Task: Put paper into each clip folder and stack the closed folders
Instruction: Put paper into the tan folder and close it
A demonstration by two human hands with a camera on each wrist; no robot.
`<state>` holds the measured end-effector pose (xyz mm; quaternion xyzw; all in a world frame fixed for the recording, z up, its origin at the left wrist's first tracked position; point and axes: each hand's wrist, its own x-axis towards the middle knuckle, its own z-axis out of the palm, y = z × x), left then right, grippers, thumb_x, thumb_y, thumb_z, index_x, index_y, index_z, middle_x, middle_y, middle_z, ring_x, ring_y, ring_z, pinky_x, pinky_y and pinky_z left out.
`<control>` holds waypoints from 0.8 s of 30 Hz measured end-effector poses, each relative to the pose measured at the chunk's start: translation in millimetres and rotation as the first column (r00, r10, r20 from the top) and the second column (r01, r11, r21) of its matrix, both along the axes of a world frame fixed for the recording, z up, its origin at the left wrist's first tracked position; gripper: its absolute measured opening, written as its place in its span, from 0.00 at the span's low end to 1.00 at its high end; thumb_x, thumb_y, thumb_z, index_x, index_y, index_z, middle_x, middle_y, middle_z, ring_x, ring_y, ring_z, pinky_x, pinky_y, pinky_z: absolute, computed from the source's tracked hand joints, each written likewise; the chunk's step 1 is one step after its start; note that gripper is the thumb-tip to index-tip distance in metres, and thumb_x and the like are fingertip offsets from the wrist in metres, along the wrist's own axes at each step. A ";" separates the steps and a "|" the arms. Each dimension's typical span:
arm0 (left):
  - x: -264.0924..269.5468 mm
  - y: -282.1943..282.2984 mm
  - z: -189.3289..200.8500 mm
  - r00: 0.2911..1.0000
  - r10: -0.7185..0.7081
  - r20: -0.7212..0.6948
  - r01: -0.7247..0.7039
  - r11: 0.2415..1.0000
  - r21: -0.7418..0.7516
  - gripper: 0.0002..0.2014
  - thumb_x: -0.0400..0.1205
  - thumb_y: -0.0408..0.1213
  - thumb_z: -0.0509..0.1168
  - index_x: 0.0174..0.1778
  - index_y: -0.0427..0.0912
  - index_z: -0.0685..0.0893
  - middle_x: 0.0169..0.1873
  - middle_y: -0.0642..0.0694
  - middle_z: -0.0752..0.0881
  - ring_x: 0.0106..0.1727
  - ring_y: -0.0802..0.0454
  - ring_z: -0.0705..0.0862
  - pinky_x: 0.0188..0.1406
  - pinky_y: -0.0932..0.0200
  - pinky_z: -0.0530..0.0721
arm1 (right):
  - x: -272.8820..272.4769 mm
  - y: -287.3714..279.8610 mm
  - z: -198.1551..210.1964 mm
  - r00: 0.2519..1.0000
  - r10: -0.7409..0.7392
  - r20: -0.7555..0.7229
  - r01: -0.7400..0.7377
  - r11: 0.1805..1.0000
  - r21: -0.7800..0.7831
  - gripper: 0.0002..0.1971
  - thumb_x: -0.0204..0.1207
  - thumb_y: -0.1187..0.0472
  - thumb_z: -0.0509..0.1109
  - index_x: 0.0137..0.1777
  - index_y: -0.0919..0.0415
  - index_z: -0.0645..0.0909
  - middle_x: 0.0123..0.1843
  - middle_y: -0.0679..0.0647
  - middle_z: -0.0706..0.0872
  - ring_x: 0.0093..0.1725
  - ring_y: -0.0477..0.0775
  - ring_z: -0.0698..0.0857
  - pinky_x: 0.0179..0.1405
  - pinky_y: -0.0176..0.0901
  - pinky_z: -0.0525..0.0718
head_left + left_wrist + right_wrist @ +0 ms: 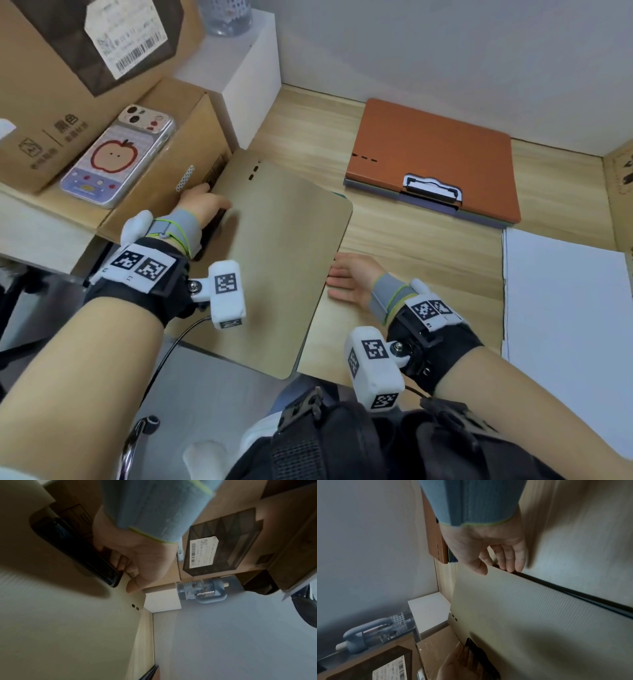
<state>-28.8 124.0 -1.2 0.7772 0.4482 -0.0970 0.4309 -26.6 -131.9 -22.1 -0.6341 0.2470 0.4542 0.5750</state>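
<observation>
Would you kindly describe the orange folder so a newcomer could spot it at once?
Start at the wooden desk and look to its far right, near the grey wall. There the orange folder lies closed on top of a small stack. Unlike the tan folder held between the hands, it shows a silver clip at its near edge.

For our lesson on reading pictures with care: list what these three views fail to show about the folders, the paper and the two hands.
- Tan folder: its inside and any paper, hidden by its cover in every view.
- Left hand: fingertips hidden behind the folder's clip edge, head view; blurred, left wrist view.
- Right hand: fingertips tucked under the folder's edge, head view.
- Orange folder: folders beneath show only as edges; contents unseen.
- White paper: cut off by the right edge; sheet count unreadable.
</observation>
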 end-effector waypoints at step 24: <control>37.3 -193.9 -14.5 0.883 -0.440 -0.163 0.415 0.895 -0.166 0.25 0.75 0.43 0.66 0.69 0.44 0.73 0.67 0.37 0.77 0.68 0.36 0.77 0.68 0.40 0.78 | 14.9 -186.7 19.9 0.896 -0.431 0.109 0.444 0.876 -0.189 0.09 0.78 0.66 0.61 0.35 0.60 0.75 0.32 0.53 0.79 0.29 0.51 0.76 0.26 0.41 0.79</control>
